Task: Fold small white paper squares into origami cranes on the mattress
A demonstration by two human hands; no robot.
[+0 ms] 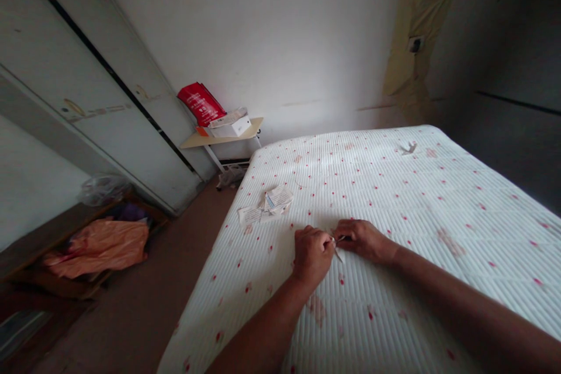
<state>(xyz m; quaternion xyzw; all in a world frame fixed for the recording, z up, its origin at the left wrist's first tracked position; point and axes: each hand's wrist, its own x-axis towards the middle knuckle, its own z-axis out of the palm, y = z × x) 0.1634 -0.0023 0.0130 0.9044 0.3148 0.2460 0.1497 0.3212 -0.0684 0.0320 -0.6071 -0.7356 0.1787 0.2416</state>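
My left hand and my right hand meet just above a white quilted mattress. Between their closed fingertips is a small, pale folded paper, with a thin pointed end sticking out downward. Most of it is hidden by the fingers. Beyond my left hand, several printed paper pieces lie in a loose, overlapping heap. Farther off, near the mattress's far right corner, a small folded paper shape with raised points rests on the surface.
Past the mattress's far left corner stands a small table bearing a red bag and a white box. Along the left are a wardrobe and a low wooden unit holding an orange plastic bag. A socket is on the wall.
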